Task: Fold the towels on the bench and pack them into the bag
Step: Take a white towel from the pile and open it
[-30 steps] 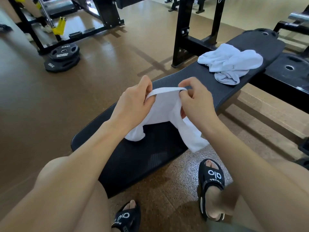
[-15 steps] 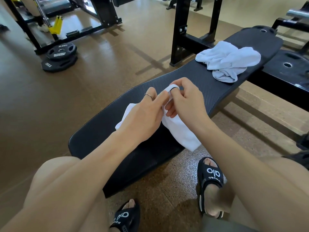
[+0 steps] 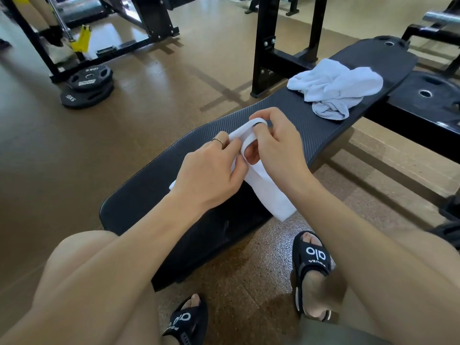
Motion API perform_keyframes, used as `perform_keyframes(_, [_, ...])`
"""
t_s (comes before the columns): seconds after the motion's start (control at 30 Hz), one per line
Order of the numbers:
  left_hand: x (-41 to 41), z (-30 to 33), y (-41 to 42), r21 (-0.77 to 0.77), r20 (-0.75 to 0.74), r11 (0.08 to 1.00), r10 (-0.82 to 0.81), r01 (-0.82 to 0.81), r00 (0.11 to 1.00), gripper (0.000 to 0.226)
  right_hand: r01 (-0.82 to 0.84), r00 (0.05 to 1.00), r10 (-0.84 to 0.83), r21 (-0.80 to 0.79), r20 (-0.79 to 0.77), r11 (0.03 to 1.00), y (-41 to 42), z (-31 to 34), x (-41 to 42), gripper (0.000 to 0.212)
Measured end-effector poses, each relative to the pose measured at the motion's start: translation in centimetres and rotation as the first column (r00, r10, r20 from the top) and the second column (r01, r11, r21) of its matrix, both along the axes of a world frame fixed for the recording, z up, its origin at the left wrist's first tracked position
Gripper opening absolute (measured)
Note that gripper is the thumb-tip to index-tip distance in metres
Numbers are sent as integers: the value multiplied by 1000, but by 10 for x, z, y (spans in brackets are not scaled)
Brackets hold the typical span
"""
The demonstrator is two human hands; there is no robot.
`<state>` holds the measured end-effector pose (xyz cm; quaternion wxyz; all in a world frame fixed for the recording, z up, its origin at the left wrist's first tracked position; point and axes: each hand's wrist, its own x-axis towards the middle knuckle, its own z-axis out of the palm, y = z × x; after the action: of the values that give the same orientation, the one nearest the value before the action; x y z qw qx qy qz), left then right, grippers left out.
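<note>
Both hands – left hand [image 3: 211, 175], right hand [image 3: 276, 148] – pinch a white towel [image 3: 268, 195] mid-frame over the black bench [image 3: 311, 135]; crumpled towels [image 3: 333, 88] upper right, weight plates [image 3: 88, 85] upper left.

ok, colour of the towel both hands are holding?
White towel, plain; head view shows it, gripped by left hand and right hand.
</note>
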<state>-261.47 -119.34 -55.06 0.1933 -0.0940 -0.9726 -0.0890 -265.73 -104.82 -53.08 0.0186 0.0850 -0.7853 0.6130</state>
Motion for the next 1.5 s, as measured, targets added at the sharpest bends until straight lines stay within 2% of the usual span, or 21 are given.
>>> perform_keyframes(0.1, [1,0,5,-33,-67,999,33,-35,997,38,8,1000,-7,-22,18,1000,1,0,0,20])
perform_keyframes(0.2, [-2,0,5,-50,-73,995,87,-90,994,36,-5,1000,6,-24,12,1000,2,0,1,20])
perform_keyframes(0.37, [-1,-4,10,121,27,985,123,-126,992,20,-34,999,34,-13,-27,999,1,3,6,18])
perform_keyframes(0.5, [-1,0,7,142,50,982,115,-121,992,20,5,995,-5,-2,-101,1000,3,4,5,17])
perform_keyframes(0.6, [0,1,3,35,59,992,120,-122,991,19,82,983,-80,3,-164,997,5,1,-1,17])
perform_keyframes(0.7, [2,-5,-6,-88,41,987,142,-138,989,16,161,966,-170,-61,-194,985,12,5,-8,16])
perform_keyframes(0.83, [7,-2,-22,-230,-23,967,107,-109,994,25,261,956,-285,-240,-70,935,28,14,-17,13])
perform_keyframes(0.93, [11,8,-33,-280,-72,958,49,-67,996,18,326,941,-338,-258,-2,910,34,13,-24,10])
perform_keyframes(1.03, [17,16,-43,-332,-56,943,20,-37,998,16,354,933,-357,-262,38,898,37,9,-27,11])
perform_keyframes(1.2, [30,25,-64,-407,-6,913,23,-23,1000,29,403,914,-399,-281,71,871,53,9,-25,13])
perform_keyframes(1.27, [33,35,-71,-409,-23,912,-9,-2,1000,33,406,913,-404,-243,63,881,60,12,-24,13])
perform_keyframes(1.37, [36,52,-80,-422,-34,905,-84,62,996,32,352,936,-352,-74,20,933,67,14,-20,12])
perform_keyframes(1.5, [36,78,-84,-398,-81,903,-209,160,975,27,374,924,-379,86,57,924,81,20,-30,13])
